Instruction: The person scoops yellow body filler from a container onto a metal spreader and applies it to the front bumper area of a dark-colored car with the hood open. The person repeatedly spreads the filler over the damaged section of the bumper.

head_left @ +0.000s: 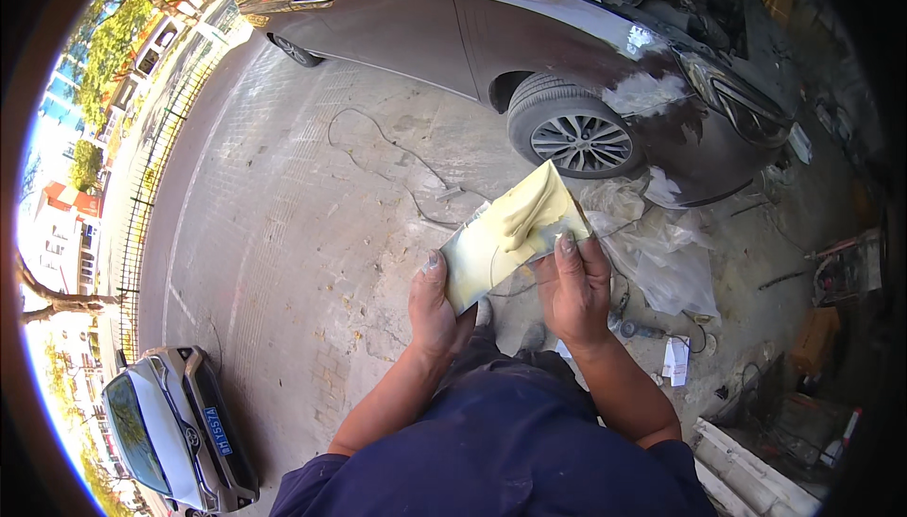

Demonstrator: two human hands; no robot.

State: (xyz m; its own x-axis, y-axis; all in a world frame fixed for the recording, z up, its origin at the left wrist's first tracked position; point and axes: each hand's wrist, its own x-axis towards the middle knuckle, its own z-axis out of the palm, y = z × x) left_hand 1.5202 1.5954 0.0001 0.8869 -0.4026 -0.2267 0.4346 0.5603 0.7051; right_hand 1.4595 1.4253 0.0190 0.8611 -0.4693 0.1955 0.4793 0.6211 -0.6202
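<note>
Between my two hands is a flat rectangular board (472, 269) with a thick, smeared layer of pale yellow paste (518, 210) on it. My left hand (433, 309) grips the board's lower left end, thumb along the edge. My right hand (576, 295) is closed on its right end, with the thumb up against the board and whitish residue on the thumbnail. Some fingertips are hidden behind the board.
A dark car (397, 40) with whitish patches on its front fender stands ahead, wheel (581, 144) near my hands. Plastic sheeting (666, 262), cables (387, 134), tools (642, 330) and a cardboard box (812, 337) lie rightward. Another car (142, 432) is at lower left, a fence (142, 224) beyond.
</note>
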